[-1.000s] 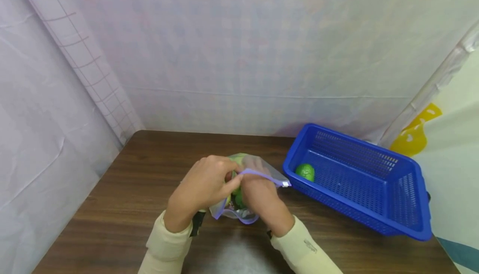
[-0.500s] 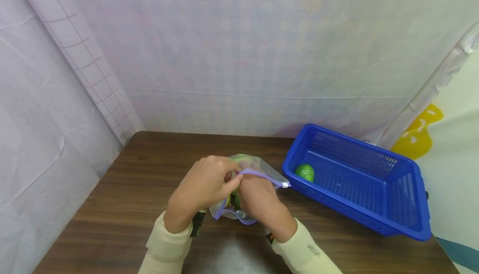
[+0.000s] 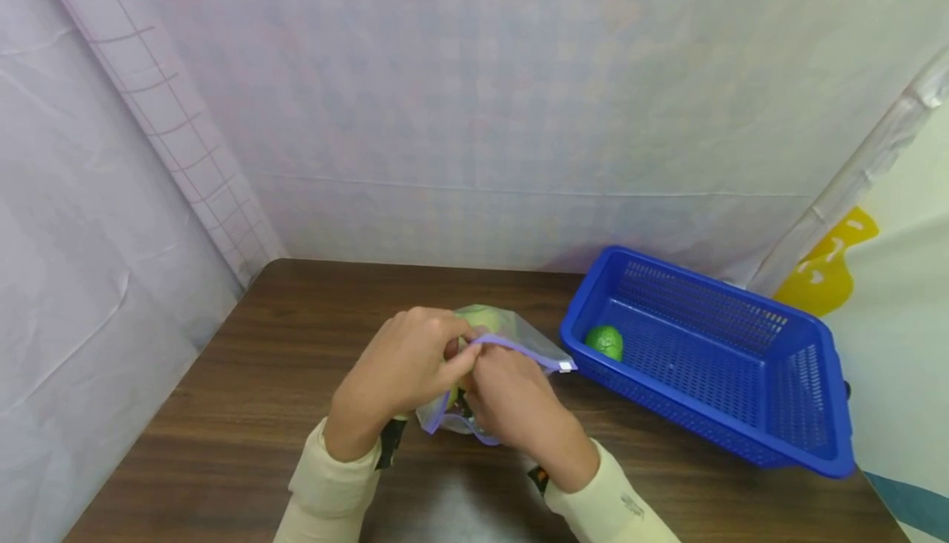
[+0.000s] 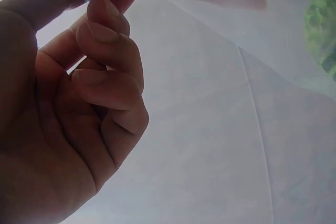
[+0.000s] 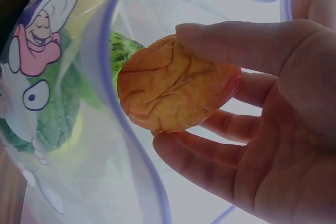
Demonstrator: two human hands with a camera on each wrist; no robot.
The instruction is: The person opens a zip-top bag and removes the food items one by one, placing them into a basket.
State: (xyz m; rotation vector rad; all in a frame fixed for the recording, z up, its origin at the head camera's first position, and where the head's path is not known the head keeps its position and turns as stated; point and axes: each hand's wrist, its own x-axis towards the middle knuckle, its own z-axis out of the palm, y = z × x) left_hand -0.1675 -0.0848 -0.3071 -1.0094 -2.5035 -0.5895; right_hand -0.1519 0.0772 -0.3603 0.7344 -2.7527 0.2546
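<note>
Mid-frame, the right wrist view alone clearly showed us the right hand (image 5: pixel 294 114) pinching a wrinkled orange piece (image 5: pixel 173 87) in the mouth of the bag (image 5: pixel 94 150); only the head view gave the blue basket (image 3: pixel 689 362), right. Lower centre there, the left hand (image 3: pixel 404 362) pinched the bag.

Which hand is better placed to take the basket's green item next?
Probably the right hand, nearer the basket, after releasing the orange piece it holds. The left hand pinches the bag's edge.

Head view above, angled down, wrist views close (all sharing the bag (image 3: pixel 530 335))
</note>
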